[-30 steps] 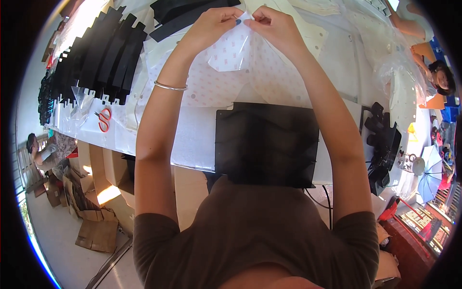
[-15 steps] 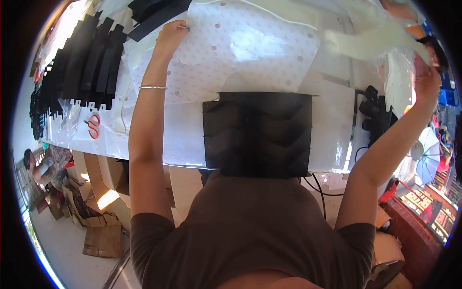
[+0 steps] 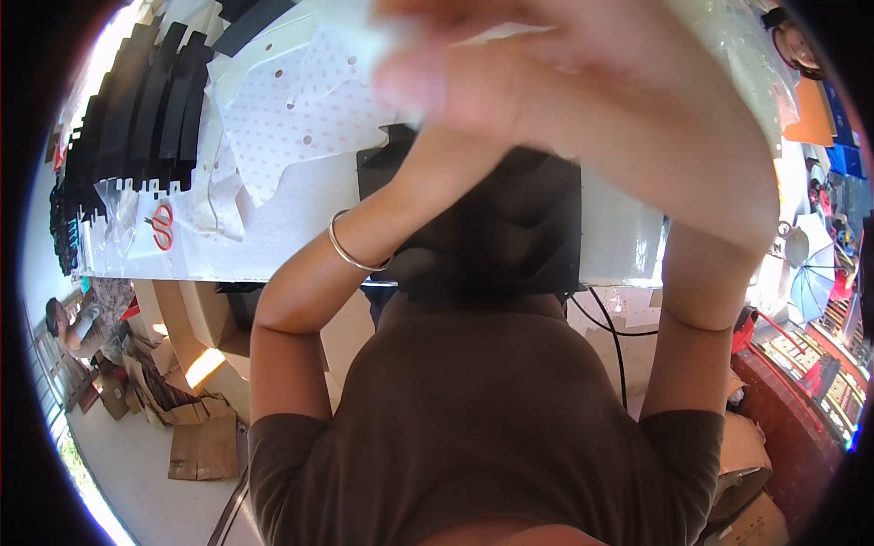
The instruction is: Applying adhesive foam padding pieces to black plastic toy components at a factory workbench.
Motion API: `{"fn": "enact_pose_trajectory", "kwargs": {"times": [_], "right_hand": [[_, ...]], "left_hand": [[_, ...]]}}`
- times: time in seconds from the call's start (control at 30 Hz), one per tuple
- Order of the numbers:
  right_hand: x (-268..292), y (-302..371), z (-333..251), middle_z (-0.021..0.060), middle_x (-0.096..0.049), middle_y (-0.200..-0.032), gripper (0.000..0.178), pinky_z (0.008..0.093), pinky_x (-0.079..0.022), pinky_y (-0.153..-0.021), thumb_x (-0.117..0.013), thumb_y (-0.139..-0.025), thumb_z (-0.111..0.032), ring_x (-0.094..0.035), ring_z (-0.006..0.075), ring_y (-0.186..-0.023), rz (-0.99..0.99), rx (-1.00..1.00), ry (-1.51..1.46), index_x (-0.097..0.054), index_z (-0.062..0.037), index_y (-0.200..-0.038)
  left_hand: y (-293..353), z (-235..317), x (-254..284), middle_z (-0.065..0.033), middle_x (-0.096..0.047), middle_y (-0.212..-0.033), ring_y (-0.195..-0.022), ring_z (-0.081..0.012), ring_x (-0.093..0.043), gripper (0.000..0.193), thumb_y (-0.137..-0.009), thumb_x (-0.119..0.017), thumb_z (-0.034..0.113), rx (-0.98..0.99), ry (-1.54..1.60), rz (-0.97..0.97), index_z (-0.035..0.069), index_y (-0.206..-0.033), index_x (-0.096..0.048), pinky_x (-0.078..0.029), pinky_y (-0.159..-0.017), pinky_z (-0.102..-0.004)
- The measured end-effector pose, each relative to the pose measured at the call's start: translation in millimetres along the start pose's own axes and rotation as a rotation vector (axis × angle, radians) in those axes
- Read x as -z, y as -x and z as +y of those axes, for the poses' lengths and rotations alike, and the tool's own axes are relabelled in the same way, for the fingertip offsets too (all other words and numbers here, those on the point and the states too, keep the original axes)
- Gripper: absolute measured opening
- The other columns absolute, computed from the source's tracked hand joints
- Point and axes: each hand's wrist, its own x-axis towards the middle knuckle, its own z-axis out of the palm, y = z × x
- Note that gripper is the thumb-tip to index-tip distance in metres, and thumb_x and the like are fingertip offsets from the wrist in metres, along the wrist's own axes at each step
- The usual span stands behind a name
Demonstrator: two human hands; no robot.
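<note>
My right hand (image 3: 482,86) is raised close in front of my view, badly smeared by motion. Thumb and fingers point left, with a whitish blur between them; whether they hold anything I cannot make out. Under it, my left hand (image 3: 469,155) reaches up and right, its fingers hidden behind the right hand; a metal bangle circles that wrist. A white sheet with pink marks and round holes (image 3: 273,132) lies on the table left of both hands. Below them, a black molded panel with wavy ridges (image 3: 492,237) lies at the table's near edge, partly covered by my arms.
Long black strips (image 3: 150,109) lie in a row at the left, with orange-handled scissors (image 3: 162,227) and clear plastic near them. Cardboard boxes (image 3: 205,446) stand on the floor at left. Black cables (image 3: 619,341) hang below the white table (image 3: 300,250). Another person (image 3: 792,45) is at the far right.
My right hand has swung from the far right to the upper middle, close to view. My left hand has moved right beneath it. The marked sheet has shifted left and looks crumpled.
</note>
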Motion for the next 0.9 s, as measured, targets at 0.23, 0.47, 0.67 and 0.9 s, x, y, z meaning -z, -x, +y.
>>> {"fn": "enact_pose_trajectory", "kwargs": {"times": [0.23,0.47,0.67,0.9], "right_hand": [[3.9,64.7,44.7,0.0095,-0.056,-0.121,0.05,0.0263,-0.039,-0.083,-0.059,-0.087,-0.036,-0.054,0.0183,-0.104,-0.352,-0.122,-0.204,-0.054,-0.0025,-0.123],[-15.5,132.1,96.4,0.0048,-0.057,-0.097,0.032,0.0259,-0.043,-0.07,-0.069,-0.077,-0.005,-0.057,0.0146,-0.084,-0.413,-0.608,0.461,-0.066,-0.0104,-0.109],[-40.1,140.0,102.7,0.0038,-0.056,-0.088,0.02,0.0247,-0.043,-0.067,-0.061,-0.081,0.001,-0.053,0.0136,-0.073,-0.231,-0.424,0.31,-0.068,-0.0055,-0.098],[-34.3,120.2,94.5,-0.0035,-0.061,-0.079,0.015,0.0207,-0.035,-0.063,-0.066,-0.083,-0.018,-0.046,0.0045,-0.07,0.073,-0.417,0.117,-0.066,-0.0048,-0.089]], "left_hand": [[40.5,10.1,45.0,-0.0072,-0.055,-0.116,-0.105,-0.0167,-0.055,0.057,-0.079,-0.05,-0.003,0.142,0.258,0.146,0.001,-0.135,-0.04,-0.046,-0.084,-0.0287],[63.4,1.9,76.5,-0.0101,-0.053,-0.122,-0.113,-0.0174,-0.052,0.08,-0.078,-0.055,0.006,0.096,0.463,0.09,0.004,-0.148,-0.017,-0.042,-0.095,-0.0294],[70.1,0.3,56.2,-0.0056,-0.055,-0.113,-0.105,-0.0132,-0.052,0.084,-0.079,-0.055,0.003,0.176,0.384,-0.024,0.006,-0.15,-0.01,-0.041,-0.088,-0.0252],[69.4,4.6,23.9,0.0009,-0.053,-0.098,-0.089,-0.0084,-0.049,0.081,-0.077,-0.052,-0.003,0.27,0.151,-0.067,0.011,-0.149,-0.018,-0.04,-0.08,-0.0218]]}}
